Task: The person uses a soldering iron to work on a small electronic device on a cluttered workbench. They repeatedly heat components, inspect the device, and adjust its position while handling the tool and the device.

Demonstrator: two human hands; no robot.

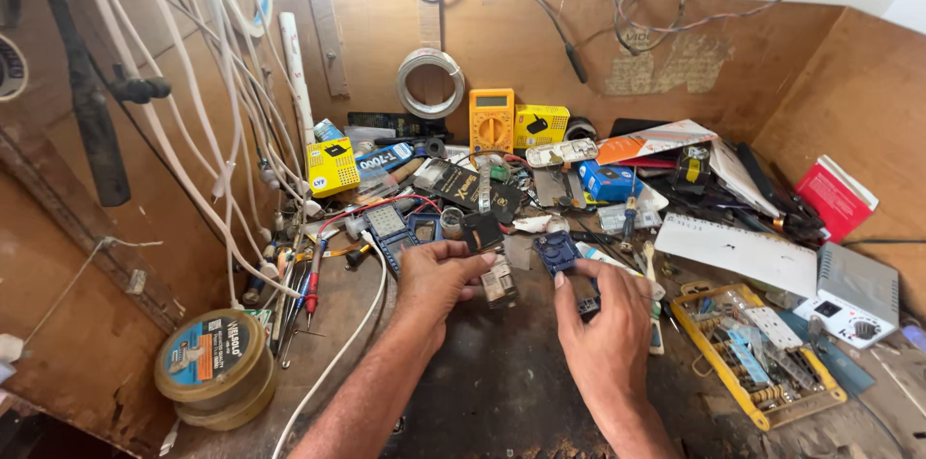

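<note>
Nearest the camera, two bare forearms reach over a dark, scuffed patch of a wooden workbench [502, 391] boxed in by brown board walls on the left, back and right. The left hand [434, 278] has its fingers curled closed around a small pale rectangular component [499, 281], which sticks out just past the fingertips toward the other hand. The right hand [606, 324] grips a small blue circuit module [559, 252]; the thumb and fingers pinch its lower part, and the blue body rises above the fingertips, close beside the pale component but apart from it. At the near left edge sit two stacked spools of solder wire [214, 370]. To the near right lies one yellow compartment tray [748, 353] of small parts, with one white boxy device [849, 295] beyond it and one red box [834, 197] leaning against the right wall. Farther back, amid a dense clutter of packets and tools, stand one yellow multimeter [491, 119], two small yellow boxes [332, 167], one by the left wall and one beside the meter, and one blue box [608, 179]. One roll of grey tape [429, 83] hangs on the back wall, and white cables [193, 83] drape down the left wall.
</note>
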